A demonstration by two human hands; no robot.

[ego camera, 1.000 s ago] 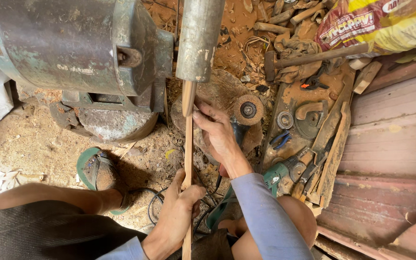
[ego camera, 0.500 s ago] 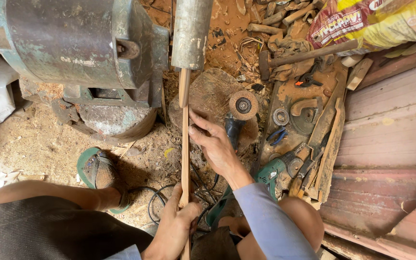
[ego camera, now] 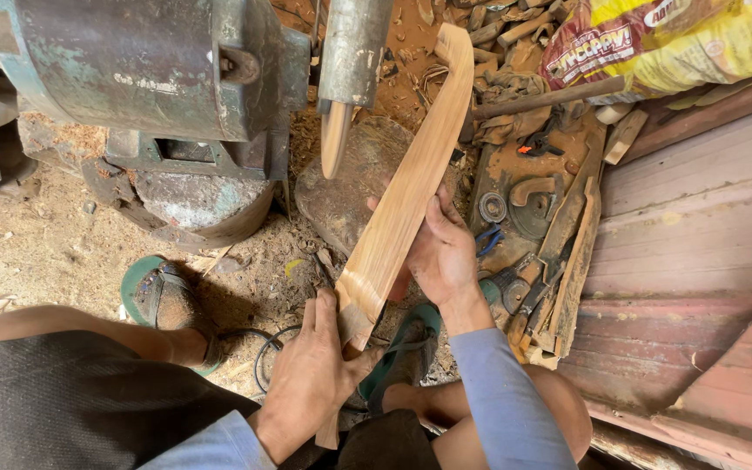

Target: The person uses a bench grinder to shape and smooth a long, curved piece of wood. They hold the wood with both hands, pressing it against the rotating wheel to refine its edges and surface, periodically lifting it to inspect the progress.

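Pale, curved wooden plank (ego camera: 411, 191) with a hooked far end lies slanted across both hands, above the sawdust-strewn dirt floor (ego camera: 36, 252). The left hand (ego camera: 311, 379) has its grip closed around the plank's near end, thumb on top. The right hand (ego camera: 441, 252) cups the plank's middle from the right edge, fingers wrapped under it. A rusty green machine (ego camera: 132, 70) and its grey metal cylinder (ego camera: 354, 52) stand just beyond.
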